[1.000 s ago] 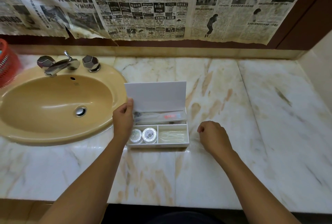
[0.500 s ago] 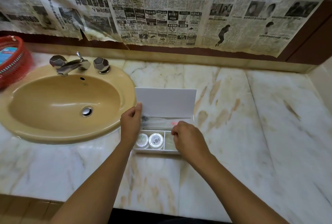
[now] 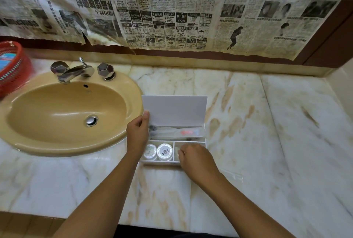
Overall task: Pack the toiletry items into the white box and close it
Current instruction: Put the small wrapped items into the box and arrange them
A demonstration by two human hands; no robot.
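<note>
The white box [image 3: 172, 162] is sitting on the marble surface [image 3: 248, 142] just beside the yellow sink [image 3: 66, 113], with its lid [image 3: 174, 110] standing up at the back. The left hand [image 3: 137, 134] is pinching the lid's left edge, thumb on the inner face, keeping it upright. The right hand [image 3: 194, 158] is hovering with curled fingers over the box's front right compartment; its grip is hiding whatever lies there, so I cannot tell whether it is holding an item or only pressing one down. Two round foil-topped tubs [image 3: 161, 152] are filling the front left compartment side by side, and a clear-wrapped toothbrush packet [image 3: 177, 132] is lying along the long back compartment.

Judging from this, packing is nearly finished and the step in hand is seating the last item. Doing it well is meaning pushing that item flat below the rim, checking that no wrapper is sticking up over the dividers, then withdrawing the right fingers before the left hand is tipping the lid forward. The lid should be coming down evenly, with a light press along the front edge
</note>
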